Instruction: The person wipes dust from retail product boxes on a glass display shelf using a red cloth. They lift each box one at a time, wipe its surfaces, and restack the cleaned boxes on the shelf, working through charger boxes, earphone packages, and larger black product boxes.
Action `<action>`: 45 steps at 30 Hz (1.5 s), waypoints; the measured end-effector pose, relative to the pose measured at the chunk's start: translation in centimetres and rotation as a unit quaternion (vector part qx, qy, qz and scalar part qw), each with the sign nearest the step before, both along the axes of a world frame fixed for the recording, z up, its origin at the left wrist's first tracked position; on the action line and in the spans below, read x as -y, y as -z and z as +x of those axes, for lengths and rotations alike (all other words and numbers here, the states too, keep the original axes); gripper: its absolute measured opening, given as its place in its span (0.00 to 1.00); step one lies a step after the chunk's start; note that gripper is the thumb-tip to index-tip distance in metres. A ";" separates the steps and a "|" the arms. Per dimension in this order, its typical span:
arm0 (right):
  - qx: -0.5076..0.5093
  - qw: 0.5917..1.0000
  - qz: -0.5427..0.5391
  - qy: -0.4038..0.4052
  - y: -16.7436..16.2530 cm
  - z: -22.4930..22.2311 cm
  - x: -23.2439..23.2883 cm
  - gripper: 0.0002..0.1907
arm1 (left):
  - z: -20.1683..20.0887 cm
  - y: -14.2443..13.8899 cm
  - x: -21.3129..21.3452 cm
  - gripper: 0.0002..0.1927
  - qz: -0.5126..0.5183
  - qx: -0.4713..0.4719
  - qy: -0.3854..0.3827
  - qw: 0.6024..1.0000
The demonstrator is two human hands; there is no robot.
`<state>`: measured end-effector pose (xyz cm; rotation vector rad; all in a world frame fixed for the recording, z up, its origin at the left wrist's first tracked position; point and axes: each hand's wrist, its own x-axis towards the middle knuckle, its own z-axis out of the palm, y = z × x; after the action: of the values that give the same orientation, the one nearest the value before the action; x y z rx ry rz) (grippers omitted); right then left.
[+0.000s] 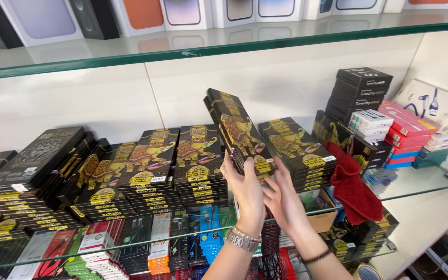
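Glass shelf (421,187) bears black box stacks (154,179) against white wall (115,98).

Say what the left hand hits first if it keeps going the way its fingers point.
Probably nothing new: the left hand already grips the lifted black-and-gold boxes. Past them, likely the white back wall; depth unclear.

boxes on the top shelf (182,13): cut by upper edge | tape roll (365,272): cut by bottom edge | lower packets (99,249): blurred behind glass

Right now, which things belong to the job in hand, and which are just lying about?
In hand: small stack of flat black-and-gold boxes, left hand, right hand.
Lying about: crumpled red cloth, black box stack, pink boxes, glass shelf.
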<state>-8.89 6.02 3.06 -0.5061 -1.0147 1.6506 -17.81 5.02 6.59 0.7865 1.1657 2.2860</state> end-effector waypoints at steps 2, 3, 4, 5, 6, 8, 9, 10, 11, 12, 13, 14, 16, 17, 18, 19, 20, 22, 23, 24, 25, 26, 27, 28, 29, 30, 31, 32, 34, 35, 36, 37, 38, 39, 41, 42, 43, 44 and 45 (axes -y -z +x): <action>-0.074 0.996 -0.022 -0.035 -1.1 -1.3 -2.3 0.34 | 0.3 -1.1 0.8 0.33 0.011 0.020 -0.008 1.000; -0.070 0.997 -0.016 -0.035 -1.8 -2.1 -3.7 0.35 | 0.4 -1.5 1.1 0.33 0.027 0.037 -0.007 0.999; -0.067 0.997 -0.010 -0.035 -2.4 -2.9 -5.1 0.36 | 0.4 -1.6 1.4 0.34 0.044 0.054 -0.005 0.998; -0.037 0.999 -0.003 -0.038 -3.2 -3.5 -6.5 0.36 | 0.3 -1.5 1.8 0.34 0.051 0.054 0.018 0.997; -0.008 0.999 0.006 -0.041 -4.1 -4.1 -8.2 0.36 | 0.2 -1.2 2.2 0.34 0.061 0.052 0.042 0.996; 0.051 0.997 0.018 -0.045 -5.2 -5.2 -10.5 0.37 | 0.1 0.0 3.1 0.34 0.056 0.034 0.071 0.995; 0.081 0.995 0.022 -0.047 -5.7 -6.2 -11.4 0.38 | 0.0 0.8 3.6 0.33 0.043 0.017 0.076 0.996; 0.111 0.992 0.026 -0.049 -5.9 -7.2 -12.0 0.39 | 0.0 1.6 3.8 0.32 0.031 0.000 0.081 0.996; 0.145 0.988 0.041 -0.036 -5.9 -8.4 -12.3 0.38 | 0.0 2.3 3.9 0.32 -0.004 0.020 0.102 0.995; 0.178 0.982 0.055 -0.023 -5.9 -9.7 -12.4 0.36 | 0.0 3.1 3.9 0.31 -0.040 0.039 0.123 0.991; 0.212 0.975 0.067 -0.011 -5.8 -10.4 -12.3 0.35 | -0.1 3.9 3.7 0.30 -0.078 0.060 0.144 0.985; 0.286 0.953 0.103 0.010 -5.6 -10.8 -12.2 0.34 | -0.3 4.5 3.3 0.30 -0.097 0.045 0.169 0.980; 0.425 0.888 0.168 0.054 -5.5 -10.6 -11.9 0.32 | -0.9 5.8 2.1 0.29 -0.135 0.013 0.222 0.965; 0.430 0.876 0.207 0.068 -5.4 -9.6 -11.7 0.31 | -1.0 6.5 1.6 0.29 -0.152 0.007 0.239 0.959; 0.435 0.861 0.250 0.083 -5.7 -8.0 -11.7 0.32 | -1.1 7.0 0.6 0.30 -0.164 0.000 0.257 0.953; 0.440 0.844 0.290 0.100 -6.0 -6.2 -11.7 0.32 | -1.1 7.3 -0.3 0.31 -0.177 -0.009 0.275 0.945; 0.442 0.833 0.295 0.154 -6.2 -3.9 -11.6 0.31 | -0.9 7.8 -1.1 0.33 -0.179 -0.012 0.281 0.943; 0.452 0.760 0.359 0.297 -7.3 1.2 -11.9 0.29 | -0.5 8.2 -3.0 0.38 -0.177 -0.021 0.294 0.939; 0.458 0.691 0.413 0.377 -7.7 4.0 -11.9 0.28 | 0.1 8.3 -3.8 0.41 -0.185 -0.019 0.298 0.936; 0.473 0.720 0.347 0.370 -8.0 6.6 -11.8 0.29 | 0.7 8.2 -4.5 0.45 -0.191 -0.018 0.302 0.934; 0.483 0.745 0.280 0.364 -8.2 9.0 -11.7 0.31 | 1.3 7.7 -5.4 0.48 -0.194 -0.020 0.306 0.932; 0.467 0.782 0.237 0.338 -8.0 10.7 -11.6 0.31 | 1.9 7.2 -6.1 0.51 -0.210 -0.018 0.303 0.930; 0.449 0.816 0.193 0.310 -7.5 12.2 -11.5 0.31 | 2.6 6.6 -6.7 0.54 -0.226 -0.015 0.299 0.927; 0.427 0.846 0.149 0.281 -7.0 13.5 -11.5 0.31 | 3.3 6.0 -7.2 0.58 -0.242 -0.013 0.293 0.925; 0.412 0.859 0.157 0.261 -6.6 14.2 -11.9 0.32 | 4.0 5.2 -7.7 0.59 -0.242 0.002 0.291 0.926; 0.395 0.872 0.164 0.238 -6.2 14.4 -12.4 0.33 | 4.5 4.6 -8.1 0.60 -0.243 0.016 0.286 0.927; 0.377 0.885 0.172 0.213 -5.9 14.5 -13.0 0.34 | 5.0 4.2 -8.1 0.62 -0.245 0.031 0.279 0.928; 0.376 0.895 0.154 0.182 -5.7 14.4 -13.7 0.35 | 5.5 3.9 -8.1 0.59 -0.236 0.019 0.273 0.932; 0.372 0.913 0.121 0.113 -5.9 13.6 -15.4 0.38 | 6.4 3.3 -8.1 0.55 -0.215 -0.001 0.254 0.943; 0.404 0.906 0.090 0.086 -6.0 13.3 -15.9 0.39 | 6.7 3.3 -8.0 0.53 -0.204 0.002 0.251 0.946; 0.434 0.897 0.060 0.059 -6.2 12.9 -16.3 0.40 | 6.9 3.2 -8.0 0.51 -0.192 0.004 0.248 0.950; 0.464 0.885 0.031 0.032 -6.5 12.5 -16.5 0.41 | 7.0 3.2 -7.9 0.50 -0.179 0.007 0.245 0.953; 0.476 0.879 0.011 0.010 -6.7 12.2 -16.7 0.41 | 6.9 3.2 -7.9 0.47 -0.181 0.007 0.236 0.955; 0.488 0.873 -0.010 -0.013 -6.7 12.0 -16.8 0.41 | 6.7 3.2 -7.8 0.44 -0.183 0.008 0.227 0.956; 0.528 0.849 -0.003 -0.039 -6.8 11.3 -16.4 0.41 | 6.0 3.1 -7.5 0.40 -0.157 0.035 0.239 0.957; 0.554 0.831 0.022 -0.044 -6.8 10.9 -16.0 0.41 | 5.4 3.1 -7.2 0.39 -0.132 0.061 0.258 0.955; 0.579 0.813 0.047 -0.049 -6.7 10.5 -15.5 0.41 | 4.7 3.0 -6.7 0.37 -0.107 0.087 0.277 0.951; 0.590 0.804 0.056 -0.045 -6.5 10.1 -14.9 0.40 | 4.0 3.0 -6.1 0.37 -0.120 0.096 0.283 0.947; 0.601 0.795 0.065 -0.040 -6.2 9.8 -14.1 0.40 | 3.4 3.0 -5.3 0.36 -0.132 0.104 0.290 0.942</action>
<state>0.90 20.16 9.21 -1.5290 -2.0507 1.1952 -14.38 10.33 3.55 0.6555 0.9562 1.6426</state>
